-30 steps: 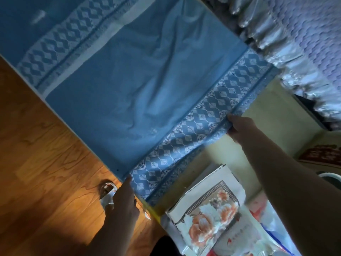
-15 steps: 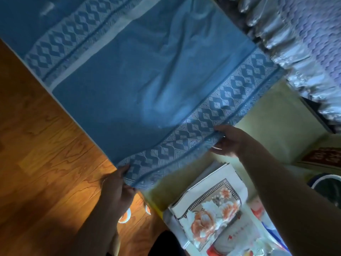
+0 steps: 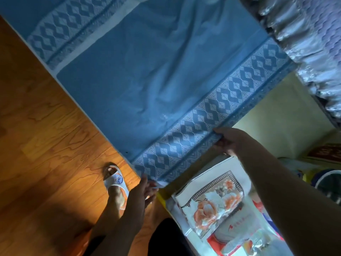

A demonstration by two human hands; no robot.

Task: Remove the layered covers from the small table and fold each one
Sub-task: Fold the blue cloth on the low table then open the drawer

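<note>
We hold the blue cover [image 3: 147, 74] stretched out in front of us; it fills the upper and middle frame, running from the upper left down toward lower centre. Its near hem, the patterned border [image 3: 203, 124], runs on a slant from lower centre up to the right edge, and this is the axis the next fold turns on. Left hand [image 3: 142, 193] pinches the hem's lower corner at bottom centre, fingers curled on the cloth. Right hand [image 3: 228, 141] grips the same hem farther up, at right of centre, thumb over the border and fingers beneath. Both grips sit on one edge, well apart, with the cloth's body lying away from us, up and to the left; a second patterned band [image 3: 70, 32] shows at upper left. We cannot tell whether the far end rests on the bed [image 3: 313, 43] at upper right or hangs free. We judge the cover is off the table and a fold is under way: the hem likely needs carrying up and left toward the far band, both hands travelling together, or the slant will skew the crease. Below the right forearm lies a floral folded cover [image 3: 214, 200]. Wood floor [image 3: 46, 145] at left, slippered foot [image 3: 115, 180] near the left hand.
</note>
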